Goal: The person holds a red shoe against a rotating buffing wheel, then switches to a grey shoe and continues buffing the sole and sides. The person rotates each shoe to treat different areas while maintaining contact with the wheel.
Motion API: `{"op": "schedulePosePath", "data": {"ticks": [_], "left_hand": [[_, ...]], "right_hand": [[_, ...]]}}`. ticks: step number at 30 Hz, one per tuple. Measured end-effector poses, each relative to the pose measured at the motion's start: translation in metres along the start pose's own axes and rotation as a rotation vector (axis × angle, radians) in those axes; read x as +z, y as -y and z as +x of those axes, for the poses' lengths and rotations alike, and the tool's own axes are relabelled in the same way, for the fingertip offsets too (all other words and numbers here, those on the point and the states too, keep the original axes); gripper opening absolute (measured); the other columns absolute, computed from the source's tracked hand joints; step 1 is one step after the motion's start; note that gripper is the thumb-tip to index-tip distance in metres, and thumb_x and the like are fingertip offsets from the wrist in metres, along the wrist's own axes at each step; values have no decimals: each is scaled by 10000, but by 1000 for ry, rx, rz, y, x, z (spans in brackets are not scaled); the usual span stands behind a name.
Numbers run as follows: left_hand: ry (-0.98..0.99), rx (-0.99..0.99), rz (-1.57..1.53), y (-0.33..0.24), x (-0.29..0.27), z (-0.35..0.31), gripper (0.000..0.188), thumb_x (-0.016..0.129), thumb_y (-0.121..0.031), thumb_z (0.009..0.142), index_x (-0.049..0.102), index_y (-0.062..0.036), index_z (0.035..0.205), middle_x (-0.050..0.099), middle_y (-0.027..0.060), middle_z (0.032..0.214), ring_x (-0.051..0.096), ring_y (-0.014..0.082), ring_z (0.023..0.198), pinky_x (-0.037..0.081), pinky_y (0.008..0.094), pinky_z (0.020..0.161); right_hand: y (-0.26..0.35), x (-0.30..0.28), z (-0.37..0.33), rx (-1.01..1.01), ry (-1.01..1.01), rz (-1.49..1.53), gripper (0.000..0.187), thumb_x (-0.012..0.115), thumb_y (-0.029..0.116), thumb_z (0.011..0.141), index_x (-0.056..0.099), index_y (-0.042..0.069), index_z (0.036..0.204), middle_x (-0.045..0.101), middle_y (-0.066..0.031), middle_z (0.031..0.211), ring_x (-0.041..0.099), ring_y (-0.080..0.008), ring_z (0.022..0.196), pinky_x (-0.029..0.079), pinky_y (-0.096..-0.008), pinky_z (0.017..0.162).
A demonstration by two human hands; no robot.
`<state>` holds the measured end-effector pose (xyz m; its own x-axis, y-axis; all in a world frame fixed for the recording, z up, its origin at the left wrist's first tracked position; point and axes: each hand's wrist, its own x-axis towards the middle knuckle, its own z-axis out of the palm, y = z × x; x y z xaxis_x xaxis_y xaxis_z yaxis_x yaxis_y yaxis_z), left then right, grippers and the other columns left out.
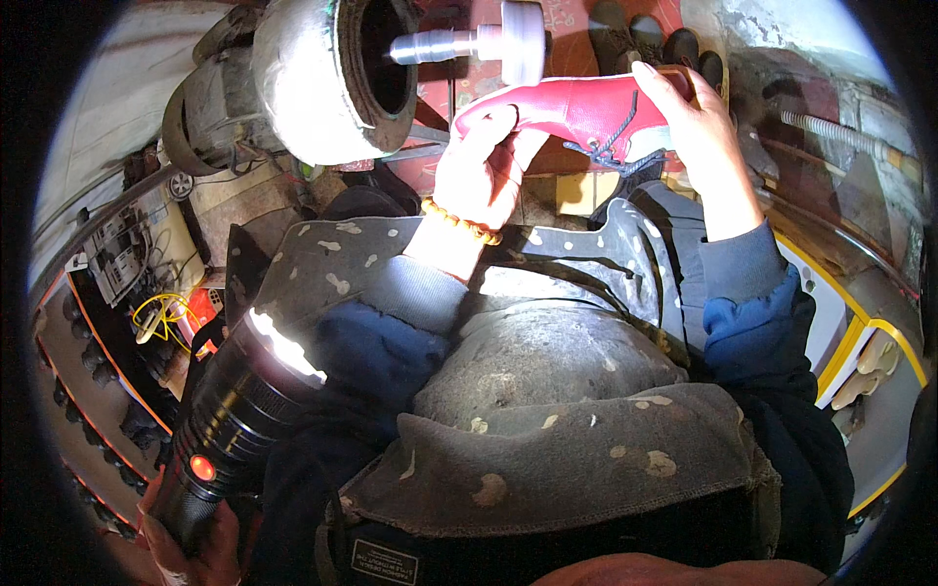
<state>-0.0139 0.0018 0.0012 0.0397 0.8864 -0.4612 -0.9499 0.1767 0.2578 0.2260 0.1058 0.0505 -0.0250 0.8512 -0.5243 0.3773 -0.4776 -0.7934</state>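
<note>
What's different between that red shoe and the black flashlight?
The red shoe has dark laces, while the black flashlight has a glowing red button. The shoe is curved; the flashlight is a straight cylinder, wider at its lit end. The shoe is held by the wearer's left hand and right hand; the flashlight is in another person's hand. Both are hand-held.

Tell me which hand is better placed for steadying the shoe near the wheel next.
Probably the left hand: it holds the red shoe at the end nearer the white wheel; the right hand grips the farther end.
</note>
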Motion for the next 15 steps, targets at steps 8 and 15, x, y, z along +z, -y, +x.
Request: {"op": "schedulePosePath", "data": {"ticks": [8,15], "left_hand": [[-32,-43,12,7,-5,8,303,700,7,1011,670,38,1311,746,189,1250,751,294,1167,637,453,1082],[-43,-11,7,2,-6,3,303,685,-17,1026,660,55,1320,745,188,1258,749,296,1169,631,453,1087]], "right_hand": [[-8,-8,6,-74,-64,-17,431,809,420,1008,751,63,1242,767,-27,1083,707,-110,977,561,-278,892],[-2,-1,6,-70,0,-4,432,808,430,1006,755,56,1216,767,-28,1085,701,-111,973,561,-280,902]]}}
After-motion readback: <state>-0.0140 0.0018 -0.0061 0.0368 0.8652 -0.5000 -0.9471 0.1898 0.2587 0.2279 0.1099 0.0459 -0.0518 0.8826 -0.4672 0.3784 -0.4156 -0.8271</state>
